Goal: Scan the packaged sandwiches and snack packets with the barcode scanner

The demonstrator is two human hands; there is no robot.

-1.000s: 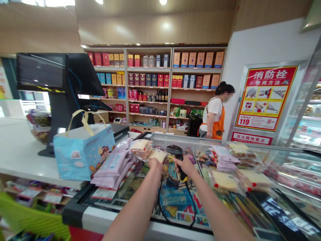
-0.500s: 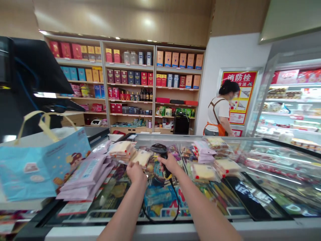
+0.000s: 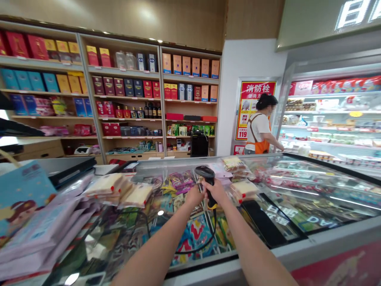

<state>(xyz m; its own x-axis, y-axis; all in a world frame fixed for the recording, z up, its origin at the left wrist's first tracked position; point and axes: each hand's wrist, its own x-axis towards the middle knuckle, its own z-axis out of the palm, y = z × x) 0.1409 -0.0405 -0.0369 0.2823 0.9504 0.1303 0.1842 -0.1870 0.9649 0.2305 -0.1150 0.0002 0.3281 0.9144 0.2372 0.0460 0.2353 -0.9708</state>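
My right hand (image 3: pixel 216 191) is wrapped around the grip of a black handheld barcode scanner (image 3: pixel 205 172), held above the glass top of a display freezer. Close beside it, my left hand (image 3: pixel 195 196) has curled fingers; its fingertips are partly hidden at the scanner, so anything in them cannot be made out. To the left lie clear bags of pale sliced bread with red closures (image 3: pixel 137 195). Right of the scanner are another bread bag (image 3: pixel 244 190), a lilac packet (image 3: pixel 219 171) and a bag with mottled contents (image 3: pixel 235 165).
A stack of lilac packets (image 3: pixel 44 226) and a blue carrier bag (image 3: pixel 24 198) stand at the left. The scanner's black cable (image 3: pixel 214 226) loops over the glass freezer top (image 3: pixel 119 234). A person in an orange apron (image 3: pixel 258 127) stands beyond, near a lit refrigerated shelf (image 3: pixel 333 123).
The view has turned right. My left hand has left the bread bag on the left and moved across beside the scanner, which my right hand still grips.
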